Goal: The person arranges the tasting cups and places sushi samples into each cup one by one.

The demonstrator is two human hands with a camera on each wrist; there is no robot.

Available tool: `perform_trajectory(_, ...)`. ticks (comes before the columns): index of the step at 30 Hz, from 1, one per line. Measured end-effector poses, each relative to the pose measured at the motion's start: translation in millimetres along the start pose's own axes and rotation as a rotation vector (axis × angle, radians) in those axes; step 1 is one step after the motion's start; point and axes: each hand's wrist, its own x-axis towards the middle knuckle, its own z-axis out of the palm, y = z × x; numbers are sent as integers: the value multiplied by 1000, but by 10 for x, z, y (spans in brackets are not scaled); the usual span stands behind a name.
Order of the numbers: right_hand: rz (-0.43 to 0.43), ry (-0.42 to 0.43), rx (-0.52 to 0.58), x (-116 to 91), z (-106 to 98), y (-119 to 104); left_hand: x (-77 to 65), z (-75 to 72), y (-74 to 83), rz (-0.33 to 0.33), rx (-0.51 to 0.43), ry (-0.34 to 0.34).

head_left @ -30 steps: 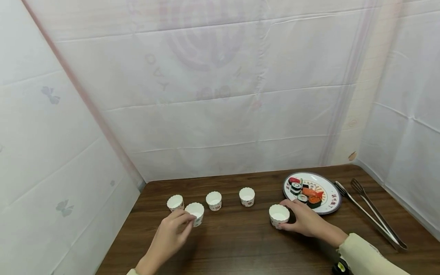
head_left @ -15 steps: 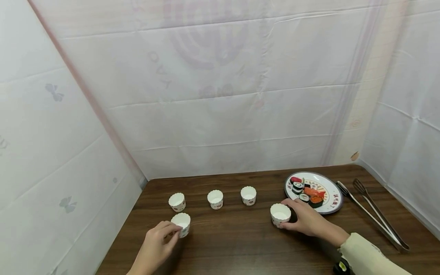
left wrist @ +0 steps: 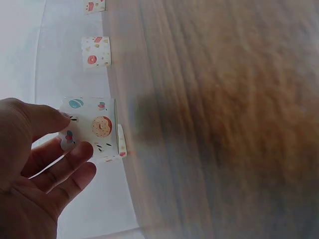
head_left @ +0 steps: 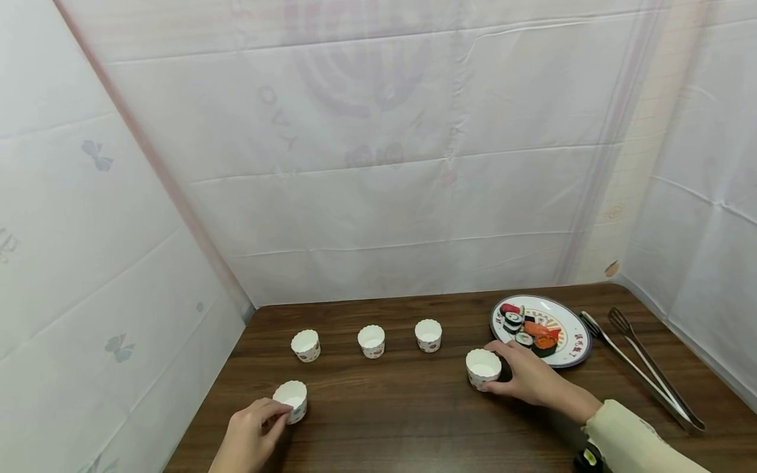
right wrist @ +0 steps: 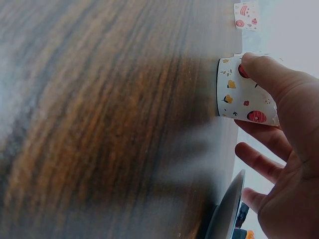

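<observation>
My left hand pinches the rim of a white paper baking cup at the front left of the table. In the left wrist view this cup shows a printed doughnut, and thumb and fingers hold its upper part. Farther right, my right hand grips another paper baking cup between thumb and index finger. Red and yellow prints cover that cup in the right wrist view. Behind them stand three similar cups in a row: a left one, a middle one and a right one.
A round plate with several sushi pieces stands just beyond my right hand. Metal tongs lie along the right side of the brown wooden table. White cloth hangs behind it and at both sides.
The left hand has drawn its cup toward the front left, away from the back row. My right hand keeps its hold on its cup in nearly the same place.
</observation>
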Motion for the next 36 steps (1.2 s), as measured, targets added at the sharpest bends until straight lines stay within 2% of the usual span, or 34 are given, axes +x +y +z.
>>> perform_trajectory(5,-1,-1,1,0,2,0,-41,-22,9,-100,1,-79)
perform_trajectory(10,1,-1,-2,2,2,2,-65,-48,14,-169,12,-145)
perform_trajectory(14,-1,-4,2,2,4,6,-83,-47,2,-174,29,-162)
perform_trajectory(17,-5,-3,4,1,9,12,-95,-36,-8,-153,33,-149)
perform_trajectory(26,-11,5,8,-4,14,14,-90,-48,-16,-187,17,-197)
perform_trajectory(36,-12,0,14,-5,3,3,-83,-37,-20,-181,0,-193)
